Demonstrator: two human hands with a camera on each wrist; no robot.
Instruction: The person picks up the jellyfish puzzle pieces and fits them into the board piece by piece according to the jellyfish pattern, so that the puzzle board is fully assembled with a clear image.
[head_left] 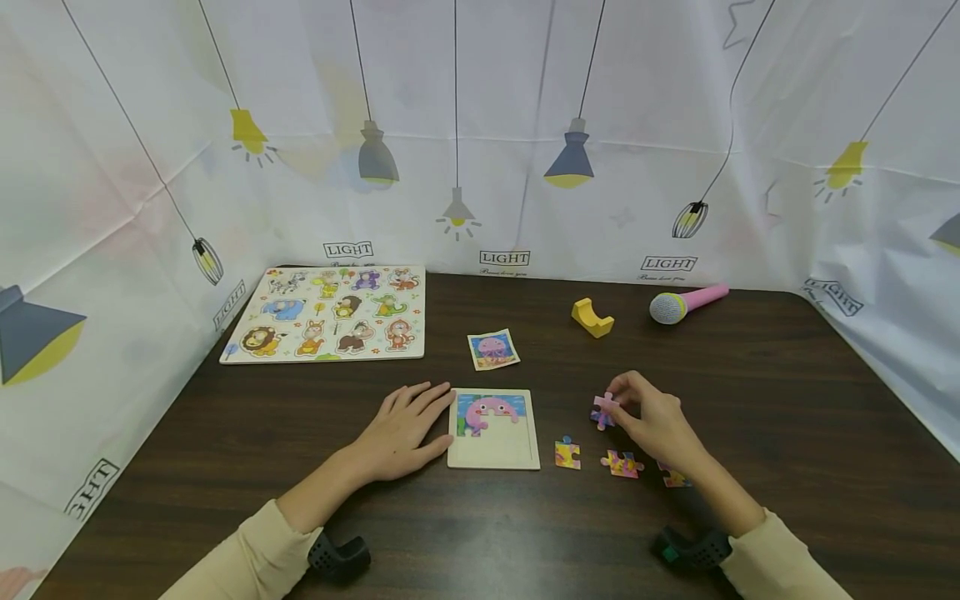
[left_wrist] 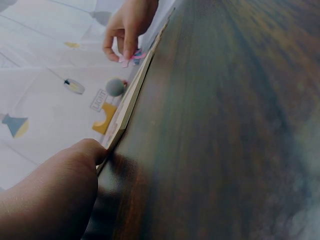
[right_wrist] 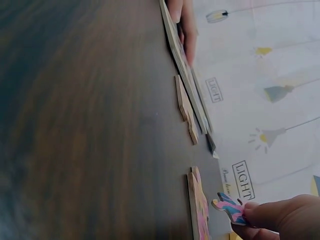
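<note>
A square puzzle tray lies mid-table, its upper part filled with joined pieces showing a pink creature's face. My left hand rests on the table with spread fingers touching the tray's left edge. To the right, my right hand pinches a pink and blue puzzle piece between thumb and fingers; the same puzzle piece appears raised off the table in the right wrist view. Below it lie loose pieces: a yellow one, a pink-yellow one, and another piece partly hidden by my right forearm.
Behind the tray sits a small picture card. A large animal puzzle board is at the back left. A yellow curved block and a pink toy microphone stand at the back right, before a patterned cloth.
</note>
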